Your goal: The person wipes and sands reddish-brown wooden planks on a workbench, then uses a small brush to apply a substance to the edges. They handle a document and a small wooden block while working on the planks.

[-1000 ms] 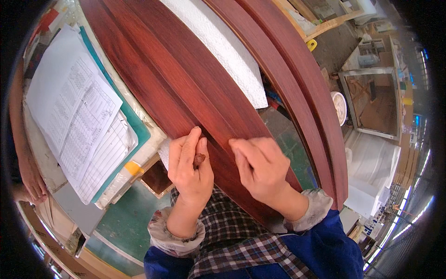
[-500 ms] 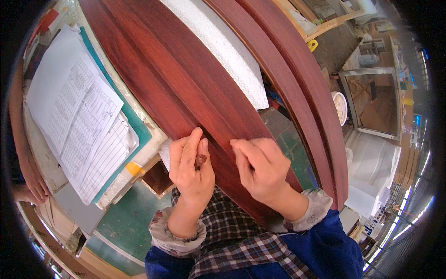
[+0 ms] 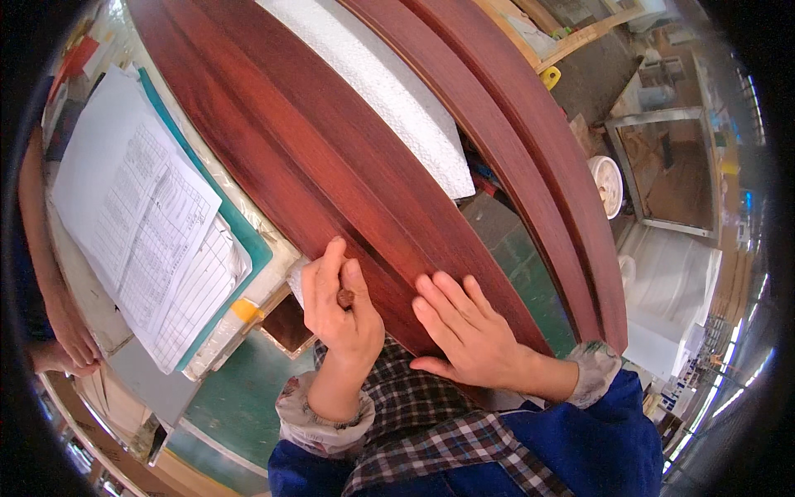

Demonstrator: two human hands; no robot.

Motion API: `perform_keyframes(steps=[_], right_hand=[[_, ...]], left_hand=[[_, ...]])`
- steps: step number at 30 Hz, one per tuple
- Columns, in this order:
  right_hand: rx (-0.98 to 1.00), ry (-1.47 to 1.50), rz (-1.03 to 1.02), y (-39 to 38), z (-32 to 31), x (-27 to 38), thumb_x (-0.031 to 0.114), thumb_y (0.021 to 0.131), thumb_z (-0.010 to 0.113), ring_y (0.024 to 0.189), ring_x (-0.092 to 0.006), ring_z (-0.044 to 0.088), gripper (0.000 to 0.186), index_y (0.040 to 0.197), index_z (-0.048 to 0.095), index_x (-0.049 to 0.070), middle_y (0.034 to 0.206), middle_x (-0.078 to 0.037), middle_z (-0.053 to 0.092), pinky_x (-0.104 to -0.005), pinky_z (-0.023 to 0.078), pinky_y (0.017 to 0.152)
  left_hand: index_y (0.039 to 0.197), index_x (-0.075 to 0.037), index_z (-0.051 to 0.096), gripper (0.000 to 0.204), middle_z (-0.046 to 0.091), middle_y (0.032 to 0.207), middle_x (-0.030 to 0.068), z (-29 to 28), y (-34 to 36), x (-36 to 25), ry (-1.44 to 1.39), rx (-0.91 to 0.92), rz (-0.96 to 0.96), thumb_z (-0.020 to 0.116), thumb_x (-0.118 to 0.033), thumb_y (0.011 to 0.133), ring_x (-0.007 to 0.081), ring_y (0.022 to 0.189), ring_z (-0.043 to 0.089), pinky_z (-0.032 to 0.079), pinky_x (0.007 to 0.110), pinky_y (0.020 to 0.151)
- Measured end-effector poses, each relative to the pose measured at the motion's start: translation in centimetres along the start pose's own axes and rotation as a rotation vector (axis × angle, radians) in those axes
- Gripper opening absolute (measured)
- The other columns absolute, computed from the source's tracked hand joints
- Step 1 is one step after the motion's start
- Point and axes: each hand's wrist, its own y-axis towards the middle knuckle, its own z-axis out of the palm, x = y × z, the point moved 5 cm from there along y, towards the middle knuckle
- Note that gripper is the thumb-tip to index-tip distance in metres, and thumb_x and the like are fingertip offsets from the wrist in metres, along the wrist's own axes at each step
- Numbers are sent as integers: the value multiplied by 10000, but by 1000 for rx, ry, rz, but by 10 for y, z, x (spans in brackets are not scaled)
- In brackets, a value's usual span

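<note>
A long reddish-brown wooden board (image 3: 286,141) with a groove along its length runs from the far left down to my body. My left hand (image 3: 338,319) is over the board's near left part, fingers bent around a small brown lump (image 3: 345,298) that looks like putty. Flat on the board's near right part lies my right hand (image 3: 476,335), its fingers stretched out and holding nothing. To the right stands a second grooved board (image 3: 517,145) of the same colour, apart from both hands.
White foam (image 3: 397,91) shows between the boards. On the left, printed sheets (image 3: 124,224) rest on a teal folder (image 3: 261,251). Another person's hands (image 3: 73,344) are at the far left edge. A white bucket (image 3: 607,187) and a framed glass panel (image 3: 667,170) stand at the right.
My right hand has gone from curled fingertips to lying flat with its fingers extended. My left hand keeps the brown lump and has barely moved. The view has shifted slightly.
</note>
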Motion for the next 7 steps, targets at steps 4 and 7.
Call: perform_keyframes(steps=[4, 7], right_hand=[[4, 57, -39, 66, -9, -10, 516, 726, 643, 1397, -353, 210, 939, 1380, 324, -77, 1488, -227, 248, -494, 190, 1115], [-19, 65, -57, 78, -8, -8, 538, 680, 680, 1412, -351, 157, 1010, 1392, 305, -73, 1511, -214, 198, -483, 143, 1131]], left_hand=[[1201, 12, 539, 274, 594, 866, 111, 1, -12, 29, -325, -155, -80, 518, -95, 950, 116, 657, 494, 380, 211, 552], [1318, -34, 398, 381, 630, 852, 147, -7, -11, 39, -694, -125, -431, 495, -152, 970, 32, 502, 381, 304, 175, 446]])
